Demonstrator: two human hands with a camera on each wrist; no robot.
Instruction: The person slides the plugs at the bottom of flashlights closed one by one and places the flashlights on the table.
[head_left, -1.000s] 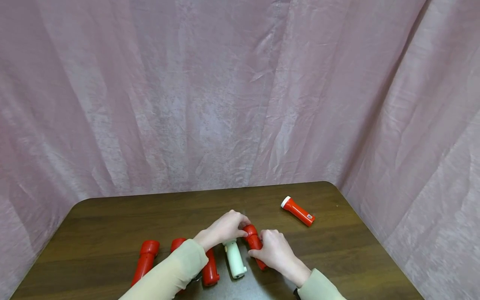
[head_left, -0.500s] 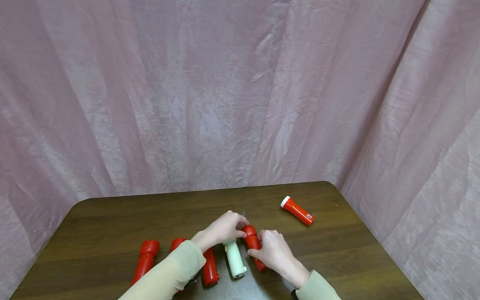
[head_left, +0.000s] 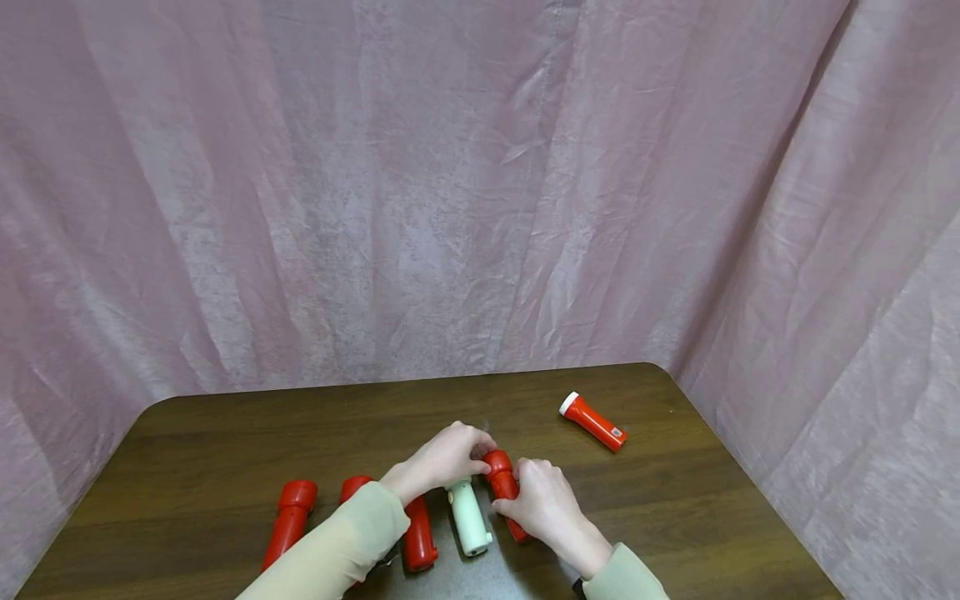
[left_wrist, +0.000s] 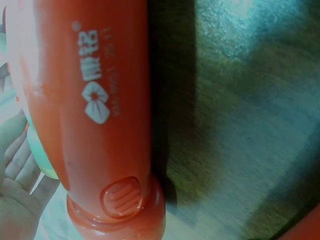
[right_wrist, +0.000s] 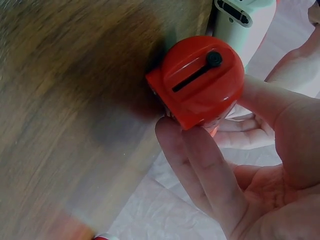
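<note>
In the head view, a red flashlight [head_left: 501, 475] lies at the table's centre with both hands on it. My left hand [head_left: 444, 456] pinches its wide head between thumb and fingers. Around its body curl the thumb and fingers of my right hand [head_left: 546, 500]. The right wrist view shows the red flashlight's tail cap [right_wrist: 205, 82] with a dark slot, fingertips right beside it. Just left of it lies a pale green flashlight [head_left: 468, 521], its head partly covered by the left hand. Close up in the left wrist view is another red flashlight [left_wrist: 95, 110] with white printing and a ribbed switch.
Three more red flashlights lie to the left: one at the far left [head_left: 288, 525], one partly under the left sleeve [head_left: 354, 486], one beside the pale green one [head_left: 420, 537]. A red flashlight with a white rim [head_left: 594, 422] lies back right. Pink curtains [head_left: 420, 208] hang behind the table.
The right hand has shifted slightly left, and the held flashlight a little with it. The left hand keeps its pinch on the head, nearly still.
</note>
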